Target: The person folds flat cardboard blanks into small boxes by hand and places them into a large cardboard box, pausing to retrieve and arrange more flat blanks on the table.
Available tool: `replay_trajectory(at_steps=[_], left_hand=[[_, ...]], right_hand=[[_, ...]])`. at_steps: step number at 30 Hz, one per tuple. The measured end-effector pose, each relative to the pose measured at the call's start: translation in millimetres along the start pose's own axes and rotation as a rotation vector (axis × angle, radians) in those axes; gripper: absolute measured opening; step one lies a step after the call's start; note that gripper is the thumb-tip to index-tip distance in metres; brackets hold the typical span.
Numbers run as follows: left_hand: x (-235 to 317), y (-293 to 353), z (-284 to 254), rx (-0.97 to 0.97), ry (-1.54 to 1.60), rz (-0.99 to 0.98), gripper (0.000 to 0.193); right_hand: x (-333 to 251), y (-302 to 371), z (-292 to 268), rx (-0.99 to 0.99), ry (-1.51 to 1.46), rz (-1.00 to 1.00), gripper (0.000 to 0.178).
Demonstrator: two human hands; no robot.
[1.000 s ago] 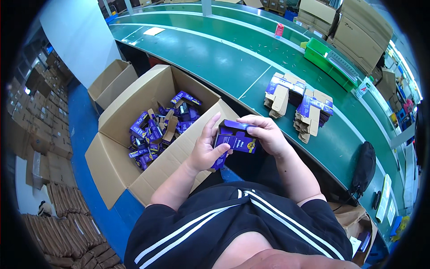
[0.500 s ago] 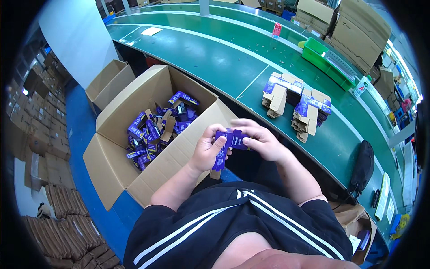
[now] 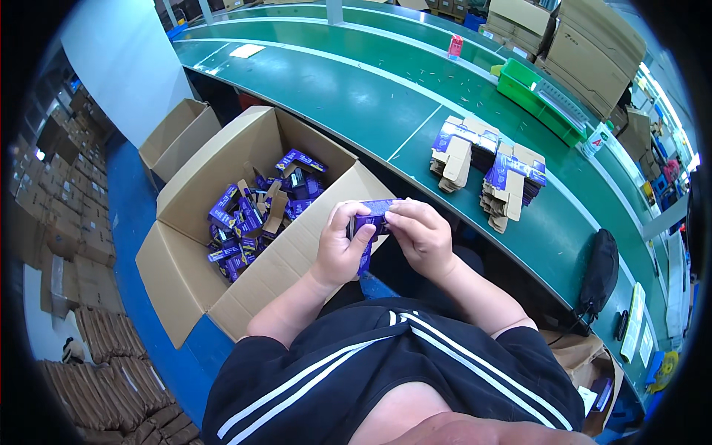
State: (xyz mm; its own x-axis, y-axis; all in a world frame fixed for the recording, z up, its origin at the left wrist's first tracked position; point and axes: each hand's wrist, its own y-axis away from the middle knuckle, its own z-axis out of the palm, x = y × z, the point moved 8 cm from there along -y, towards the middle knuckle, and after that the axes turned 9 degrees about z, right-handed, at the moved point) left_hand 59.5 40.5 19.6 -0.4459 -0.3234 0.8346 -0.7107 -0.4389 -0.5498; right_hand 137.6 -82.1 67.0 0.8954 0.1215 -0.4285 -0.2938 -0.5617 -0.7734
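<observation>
Between my two hands is a small purple cardboard box, held up in front of my chest. My left hand grips its left side, thumb towards me and fingers around the back. On the other side, my right hand pinches the box's right end with thumb and fingertips. A purple flap hangs below the left thumb. To the left stands a large open carton with a pile of purple boxes in it. Some of the box is hidden behind my fingers.
On the green bench lie two stacks of flattened purple cartons. Farther along are a green plastic bin and a bottle. A black pouch rests near the bench edge at right. Another carton stands at left.
My right hand has come in from above the box to pinch its right end. The box has turned and its flat printed panel no longer faces me.
</observation>
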Motion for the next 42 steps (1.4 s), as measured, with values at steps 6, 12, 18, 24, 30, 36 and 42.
replay_trajectory(at_steps=[6, 12, 18, 24, 30, 36, 42], left_hand=[[23.9, -6.8, 5.0, -0.187, -0.384, 0.344, 0.028], [-55.8, -18.2, -71.1, 0.351, 0.321, -0.298, 0.040], [-138.9, 12.8, -131.0, 0.970, 0.852, -0.481, 0.070], [-143.2, 20.1, -81.9, 0.593, 0.839, -0.609, 0.071], [-70.1, -19.1, -17.4, 0.104, 0.892, -0.432, 0.061], [-37.0, -11.1, 15.3, -0.281, 0.983, -0.294, 0.058], [-33.0, -9.2, -19.8, 0.121, 0.527, -0.195, 0.061]], right_hand=[[48.9, -9.9, 10.7, -0.332, -0.366, 0.581, 0.019], [140.9, -63.9, -35.1, -0.294, 0.255, 0.795, 0.028], [235.2, -78.4, -70.6, -0.330, 0.882, 0.817, 0.035], [244.3, -88.5, -79.4, -0.292, 1.117, 0.497, 0.035], [91.6, -93.7, -8.2, -0.350, 0.487, 0.003, 0.032], [24.3, -39.1, 26.7, -0.470, 0.151, 0.065, 0.027], [36.7, -18.9, 19.4, -0.305, -0.297, 0.445, 0.025]])
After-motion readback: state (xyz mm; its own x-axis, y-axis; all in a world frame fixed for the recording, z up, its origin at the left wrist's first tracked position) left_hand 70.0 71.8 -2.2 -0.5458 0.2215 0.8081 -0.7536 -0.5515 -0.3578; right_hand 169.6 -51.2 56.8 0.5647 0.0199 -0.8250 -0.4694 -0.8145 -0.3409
